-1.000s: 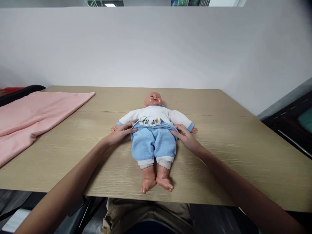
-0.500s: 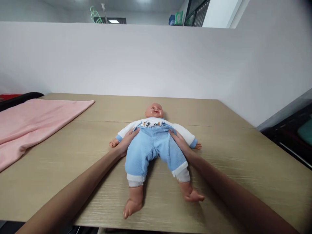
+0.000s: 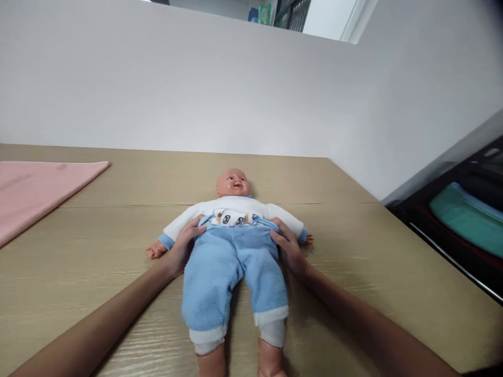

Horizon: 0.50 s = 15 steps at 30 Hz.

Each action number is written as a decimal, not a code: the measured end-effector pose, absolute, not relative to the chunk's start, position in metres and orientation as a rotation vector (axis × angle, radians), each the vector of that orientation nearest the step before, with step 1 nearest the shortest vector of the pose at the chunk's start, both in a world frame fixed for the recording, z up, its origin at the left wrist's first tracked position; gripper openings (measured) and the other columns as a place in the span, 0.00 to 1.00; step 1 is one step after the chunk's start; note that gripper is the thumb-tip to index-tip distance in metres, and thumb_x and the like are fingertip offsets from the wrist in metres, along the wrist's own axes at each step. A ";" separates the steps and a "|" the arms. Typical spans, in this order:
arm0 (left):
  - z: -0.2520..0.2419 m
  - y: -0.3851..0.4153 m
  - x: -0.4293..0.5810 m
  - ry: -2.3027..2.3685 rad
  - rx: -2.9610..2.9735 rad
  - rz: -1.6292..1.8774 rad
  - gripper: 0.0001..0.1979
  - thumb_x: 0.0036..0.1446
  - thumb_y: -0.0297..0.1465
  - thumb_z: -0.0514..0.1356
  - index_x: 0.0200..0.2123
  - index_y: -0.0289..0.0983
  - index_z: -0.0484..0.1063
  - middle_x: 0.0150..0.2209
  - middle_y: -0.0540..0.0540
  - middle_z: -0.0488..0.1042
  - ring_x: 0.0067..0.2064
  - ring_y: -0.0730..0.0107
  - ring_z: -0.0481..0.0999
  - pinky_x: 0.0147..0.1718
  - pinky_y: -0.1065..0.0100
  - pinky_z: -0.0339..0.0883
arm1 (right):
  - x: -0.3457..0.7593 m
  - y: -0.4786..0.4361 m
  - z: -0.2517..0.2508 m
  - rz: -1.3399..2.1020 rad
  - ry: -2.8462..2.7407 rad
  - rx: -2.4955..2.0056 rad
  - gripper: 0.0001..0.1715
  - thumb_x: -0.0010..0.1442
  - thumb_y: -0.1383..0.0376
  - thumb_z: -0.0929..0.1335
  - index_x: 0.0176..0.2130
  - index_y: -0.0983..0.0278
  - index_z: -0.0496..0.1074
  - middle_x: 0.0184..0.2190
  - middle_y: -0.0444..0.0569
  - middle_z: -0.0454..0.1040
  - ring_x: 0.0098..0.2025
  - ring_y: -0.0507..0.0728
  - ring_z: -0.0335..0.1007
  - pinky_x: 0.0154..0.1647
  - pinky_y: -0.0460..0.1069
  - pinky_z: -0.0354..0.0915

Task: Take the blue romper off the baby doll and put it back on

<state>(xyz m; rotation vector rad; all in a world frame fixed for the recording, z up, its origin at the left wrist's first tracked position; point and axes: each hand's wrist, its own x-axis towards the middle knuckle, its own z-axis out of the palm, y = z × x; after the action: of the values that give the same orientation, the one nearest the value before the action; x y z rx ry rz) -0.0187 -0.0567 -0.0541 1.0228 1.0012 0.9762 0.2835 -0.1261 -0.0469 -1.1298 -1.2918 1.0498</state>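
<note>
A baby doll (image 3: 233, 183) lies on its back on the wooden table, head towards the wall and arms spread. It wears a white top (image 3: 259, 209) with a cartoon face on the front and fuzzy light-blue trousers (image 3: 214, 277) with white cuffs. My left hand (image 3: 187, 242) grips the trousers at the waist on the left side, its thumb on top of the fabric. On the opposite side my right hand (image 3: 288, 246) holds the waist the same way, fingers partly tucked behind the doll's side. The doll's feet run off the bottom edge of the view.
A pink cloth (image 3: 43, 188) lies on the left of the tabletop (image 3: 353, 262). White walls (image 3: 176, 94) stand behind and to the right. Beyond the table's right edge, a green folded cloth (image 3: 467, 214) rests in something black.
The view has turned right and dipped. The doll's legs have come closer together and straightened. Both hands stay at its waist.
</note>
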 end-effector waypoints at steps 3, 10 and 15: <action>-0.048 -0.060 -0.016 0.935 0.950 0.954 0.29 0.43 0.45 0.72 0.50 0.41 0.80 0.51 0.43 0.83 0.54 0.44 0.79 0.51 0.56 0.73 | 0.289 -0.126 -0.048 1.084 -1.319 -1.091 0.19 0.69 0.44 0.69 0.40 0.56 0.73 0.40 0.47 0.72 0.45 0.62 0.68 0.53 0.54 0.69; -0.038 -0.062 -0.010 0.835 1.037 0.916 0.26 0.48 0.51 0.75 0.43 0.41 0.77 0.39 0.47 0.77 0.42 0.57 0.74 0.44 0.62 0.68 | 0.292 -0.125 -0.040 1.053 -1.415 -1.160 0.18 0.70 0.46 0.71 0.39 0.55 0.78 0.42 0.49 0.74 0.46 0.64 0.70 0.51 0.55 0.69; -0.042 -0.066 -0.011 0.982 1.254 1.073 0.23 0.60 0.55 0.70 0.39 0.42 0.76 0.40 0.48 0.73 0.44 0.59 0.71 0.47 0.63 0.67 | 0.292 -0.127 -0.043 0.955 -1.357 -1.201 0.19 0.68 0.44 0.72 0.37 0.55 0.77 0.46 0.52 0.75 0.51 0.66 0.71 0.56 0.57 0.70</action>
<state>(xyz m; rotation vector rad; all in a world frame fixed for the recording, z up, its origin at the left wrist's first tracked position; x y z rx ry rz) -0.0107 -0.0661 -0.0418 1.2538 0.9819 1.0733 0.2925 -0.1269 -0.0434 -1.2010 -1.3566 0.9548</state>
